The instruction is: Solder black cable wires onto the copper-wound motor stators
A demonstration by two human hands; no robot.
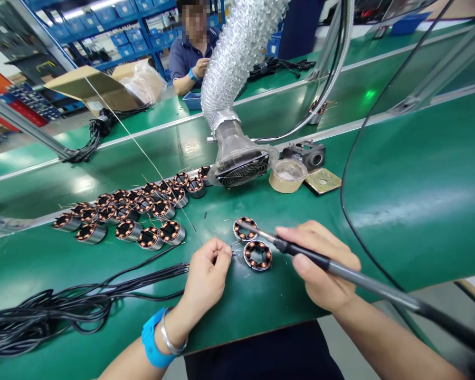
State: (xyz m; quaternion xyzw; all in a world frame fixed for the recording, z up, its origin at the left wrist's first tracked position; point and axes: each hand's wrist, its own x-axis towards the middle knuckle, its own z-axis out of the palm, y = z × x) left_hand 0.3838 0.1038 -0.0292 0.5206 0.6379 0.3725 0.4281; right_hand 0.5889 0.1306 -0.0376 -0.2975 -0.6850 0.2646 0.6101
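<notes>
My right hand (326, 266) is closed around a soldering iron (364, 283), whose thin metal tip reaches left over the upper of two copper-wound stators. That upper stator (238, 232) lies almost touching the lower stator (266, 258), both with their windings facing up. Just left of them, my left hand (206, 274) is pinched on thin wire ends of a black cable (170, 272); fine wire tips stick out past the fingers towards the stators. Whether the iron's tip touches the stator I cannot tell.
Several stators (129, 230) stand in rows at the left. Coiled black cables (31, 322) lie front left. A fume extractor hood (241, 153) hangs ahead, beside a round tan container (287, 182) and a square plate (326, 181). Across the bench sits another person (180, 60).
</notes>
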